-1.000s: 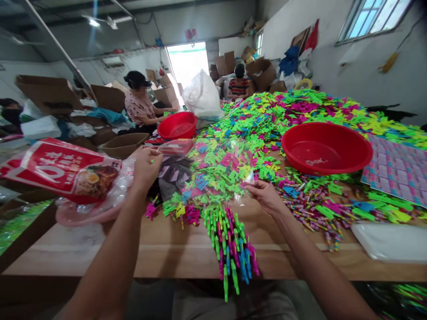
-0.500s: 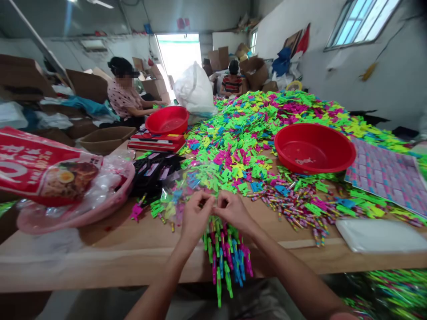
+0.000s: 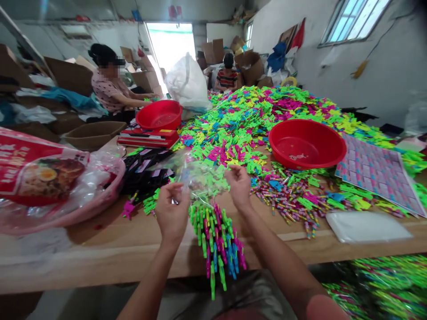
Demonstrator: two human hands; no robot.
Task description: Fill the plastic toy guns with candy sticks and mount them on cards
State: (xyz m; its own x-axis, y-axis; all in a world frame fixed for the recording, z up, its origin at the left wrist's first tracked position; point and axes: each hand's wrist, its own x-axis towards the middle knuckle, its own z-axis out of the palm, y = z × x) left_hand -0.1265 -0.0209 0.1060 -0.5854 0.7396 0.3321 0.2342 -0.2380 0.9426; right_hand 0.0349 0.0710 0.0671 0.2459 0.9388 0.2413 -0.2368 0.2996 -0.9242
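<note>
Thin clear plastic bag (image 3: 203,175) is spread between both hands, above the wooden tabletop (image 3: 133,251), just behind the bundled slim green, magenta and blue plastic pieces (image 3: 216,240). Film appears pinched by the bent thumb and fingers of the left hand (image 3: 173,209); right hand (image 3: 238,184) is curled at the far side, but whether film is gripped there cannot be told.

Risks, as judged: bundle could be tipped off, since its near ends are seen past the table's front edge; any forearm bump would do it. Film could be slipped or creased if tension is uneven, or snagged by jagged pieces.

Materials: film glossy, limp, wrinkled; pieces rigid, bright, narrow, packed in rows. Loose flat moulded plastic pieces (image 3: 253,115) are heaped behind.
</note>
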